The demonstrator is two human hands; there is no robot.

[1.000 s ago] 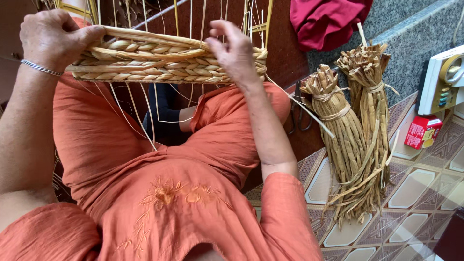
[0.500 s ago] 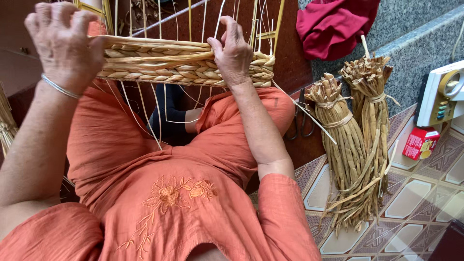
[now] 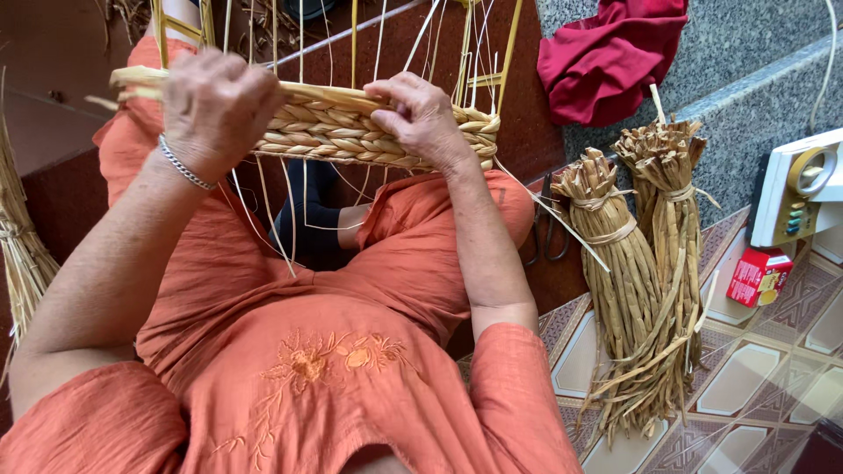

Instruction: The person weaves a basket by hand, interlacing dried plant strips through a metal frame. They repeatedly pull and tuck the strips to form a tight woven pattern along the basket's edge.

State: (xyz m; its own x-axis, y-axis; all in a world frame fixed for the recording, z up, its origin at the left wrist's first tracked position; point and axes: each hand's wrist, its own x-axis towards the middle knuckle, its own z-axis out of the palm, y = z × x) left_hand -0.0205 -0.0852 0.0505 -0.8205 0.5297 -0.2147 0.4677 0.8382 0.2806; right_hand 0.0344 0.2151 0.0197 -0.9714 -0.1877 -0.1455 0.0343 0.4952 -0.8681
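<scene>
As seen: both hands [image 3: 219, 110] on woven band [image 3: 351, 132].

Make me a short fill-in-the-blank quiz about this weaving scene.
1. Both hands, left hand and right hand, grip the woven ___ band.
2. The left wrist wears a silver ___.
3. On the stone ledge lies a ___ cloth.
4. On the tiled floor lie two tied ___ of stalks.

Missing words: straw; bracelet; red; bundles

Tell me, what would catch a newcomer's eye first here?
Top centre, two hands work a half-woven basket of pale straw: the left hand closes on a strand at its rim, the right hand presses the weave. On the tiled floor at right lie two tied straw bundles, with a red cloth above them.
</scene>
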